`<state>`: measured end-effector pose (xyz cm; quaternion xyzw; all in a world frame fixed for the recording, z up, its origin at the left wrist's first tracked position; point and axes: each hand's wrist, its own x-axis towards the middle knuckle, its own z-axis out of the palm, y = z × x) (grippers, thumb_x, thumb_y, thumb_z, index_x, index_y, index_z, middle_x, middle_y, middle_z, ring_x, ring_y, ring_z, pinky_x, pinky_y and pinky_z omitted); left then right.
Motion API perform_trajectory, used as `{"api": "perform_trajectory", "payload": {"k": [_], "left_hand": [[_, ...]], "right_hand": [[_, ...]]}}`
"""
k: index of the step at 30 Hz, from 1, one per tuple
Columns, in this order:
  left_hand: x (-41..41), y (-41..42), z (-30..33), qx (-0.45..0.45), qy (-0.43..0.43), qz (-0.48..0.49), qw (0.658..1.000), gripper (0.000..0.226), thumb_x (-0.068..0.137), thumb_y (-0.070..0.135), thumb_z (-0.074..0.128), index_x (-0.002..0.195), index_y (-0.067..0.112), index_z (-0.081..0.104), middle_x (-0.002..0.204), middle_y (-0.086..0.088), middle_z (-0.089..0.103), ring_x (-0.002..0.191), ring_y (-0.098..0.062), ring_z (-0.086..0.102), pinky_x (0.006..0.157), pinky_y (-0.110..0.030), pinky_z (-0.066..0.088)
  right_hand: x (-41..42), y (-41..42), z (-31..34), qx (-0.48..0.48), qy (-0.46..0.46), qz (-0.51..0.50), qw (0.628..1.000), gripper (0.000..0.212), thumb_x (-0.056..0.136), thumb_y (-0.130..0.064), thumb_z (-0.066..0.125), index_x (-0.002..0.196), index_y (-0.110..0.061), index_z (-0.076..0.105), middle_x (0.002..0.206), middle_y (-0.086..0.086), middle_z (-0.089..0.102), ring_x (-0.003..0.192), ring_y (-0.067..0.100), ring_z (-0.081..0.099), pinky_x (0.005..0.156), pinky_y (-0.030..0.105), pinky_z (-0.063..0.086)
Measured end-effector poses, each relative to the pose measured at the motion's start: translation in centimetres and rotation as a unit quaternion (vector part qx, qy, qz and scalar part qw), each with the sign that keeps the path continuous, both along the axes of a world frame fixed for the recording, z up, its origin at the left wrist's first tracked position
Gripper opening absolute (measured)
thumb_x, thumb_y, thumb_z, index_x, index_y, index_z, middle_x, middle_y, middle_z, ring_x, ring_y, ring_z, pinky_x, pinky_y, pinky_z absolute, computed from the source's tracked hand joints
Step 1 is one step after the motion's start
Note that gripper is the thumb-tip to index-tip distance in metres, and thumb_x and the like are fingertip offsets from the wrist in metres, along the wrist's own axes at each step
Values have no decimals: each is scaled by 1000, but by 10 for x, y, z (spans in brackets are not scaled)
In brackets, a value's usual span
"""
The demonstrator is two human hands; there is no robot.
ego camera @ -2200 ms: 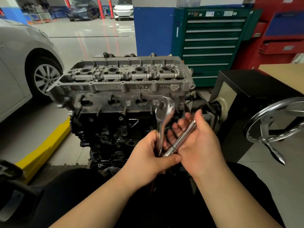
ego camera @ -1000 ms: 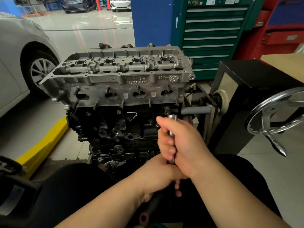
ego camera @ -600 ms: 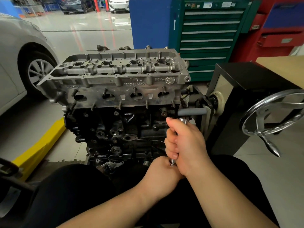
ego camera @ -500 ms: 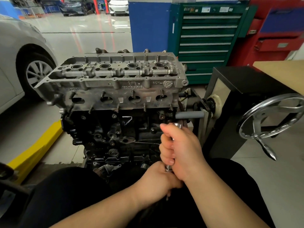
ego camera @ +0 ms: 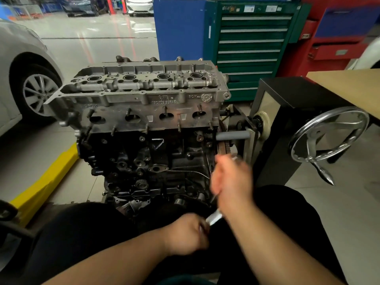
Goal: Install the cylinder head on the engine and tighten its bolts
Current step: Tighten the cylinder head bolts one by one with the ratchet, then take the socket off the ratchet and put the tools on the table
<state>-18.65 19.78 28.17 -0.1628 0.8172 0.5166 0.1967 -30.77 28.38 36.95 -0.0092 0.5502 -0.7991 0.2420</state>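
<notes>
cylinder head [ego camera: 144, 93], bare grey aluminium, sits on top of the dark engine block [ego camera: 148, 159] at centre frame, four round bores in a row along its top face, studs projecting from the side facing the camera. block is carried on a stand; a grey bar [ego camera: 232, 135] runs from the block's 3 o'clock edge toward a black housing [ego camera: 292, 112] with a chrome handwheel [ego camera: 329, 134] further out at 3 o'clock. both hands are low, at 5 to 6 o'clock of the block, in front of its lower right corner and clear of the head. right hand [ego camera: 232, 179] is motion-blurred, fingers appear curled round the upper part of a slim metal tool [ego camera: 213, 218]. left hand [ego camera: 187, 233] sits just below at 7 o'clock of the right, fingers closed round the tool's lower end. tool type cannot be read through the blur. silver car [ego camera: 22, 85] at 9 o'clock, yellow floor kerb [ego camera: 47, 179] at 8 o'clock, green drawer cabinet [ego camera: 250, 44] at 1 o'clock behind the head.
</notes>
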Motion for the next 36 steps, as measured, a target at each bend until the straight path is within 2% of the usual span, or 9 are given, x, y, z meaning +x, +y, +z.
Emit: {"api": "perform_trajectory", "payload": {"k": [2,4,8,14,20,25,30,33,36], "left_hand": [[15,1,-21,-117,-93,-162,975,14,94,10,59,84,10,69,84,-14,66,79,-22,58,71,-30,47],[26,1,-35,-139,-134,-206,959,14,98,13,56,99,6,69,100,-16,69,92,-24,61,90,-36,48],[18,-7,-36,-107,-121,-113,980,24,84,25,64,94,6,72,82,-9,65,76,-14,57,76,-30,45],[-8,10,5,139,47,141,979,19,79,33,77,76,22,62,64,6,56,57,-11,55,49,-26,44],[-7,18,40,222,216,162,937,25,90,32,73,114,31,66,78,-2,55,56,-14,52,51,-27,48],[-9,14,71,246,299,157,909,66,92,44,75,147,60,41,80,-2,61,59,-14,57,56,-29,52],[-41,31,103,159,334,133,919,74,94,62,67,156,57,26,109,5,77,74,-7,71,63,-27,57],[-70,47,121,42,314,171,933,74,85,77,61,148,41,48,110,11,77,98,-7,75,88,-35,61],[-98,71,142,-75,284,149,944,50,94,76,52,123,36,62,101,10,75,96,-10,73,90,-43,60]], "right_hand": [[-40,33,9,-56,-13,-75,996,35,95,-19,64,64,-26,51,55,-7,40,43,12,32,42,28,24],[-68,70,9,-116,-10,-31,993,34,94,-23,61,65,-26,45,56,-6,33,43,12,27,42,29,24],[-55,86,-8,-117,17,58,991,35,95,-29,65,66,-22,46,54,-3,33,42,14,31,41,28,31],[-61,57,-1,-136,-101,38,985,39,97,-32,66,63,-23,50,56,-5,34,45,11,30,43,27,28],[-54,53,-11,-118,-95,51,987,11,92,-22,68,89,-14,60,72,2,49,60,18,49,56,34,46],[-36,62,-8,-42,-68,69,994,33,98,-33,69,119,-7,69,106,14,78,97,30,77,69,43,62],[-8,67,16,-91,-90,127,984,41,104,-39,58,130,-9,69,124,21,73,113,39,72,76,47,63],[-12,76,33,-89,-68,64,992,34,104,-36,60,126,-14,72,120,17,76,109,35,74,91,50,58],[-26,95,47,-66,-59,24,996,34,105,-39,59,126,-15,71,117,15,77,107,33,75,97,52,56]]}}
